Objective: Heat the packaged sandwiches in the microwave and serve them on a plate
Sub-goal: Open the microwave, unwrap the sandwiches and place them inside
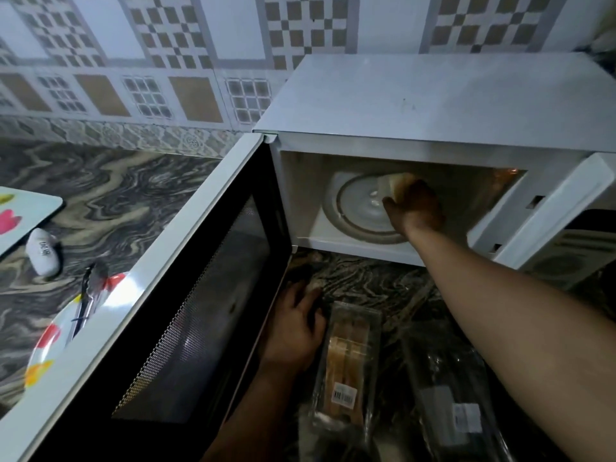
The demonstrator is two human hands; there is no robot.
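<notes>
Currently: right hand grips sandwich over microwave turntable — loading for heat; left hand rests relaxed on counter — steadying.

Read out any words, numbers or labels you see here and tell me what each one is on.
Small white rounded object on the marbled counter: dark print, too blurred to read.
Clear plastic sandwich package below the microwave: white barcode sticker, too small to read.
Second clear plastic package to its right: white label, blurred, unreadable.
Nothing else carries text.
</notes>
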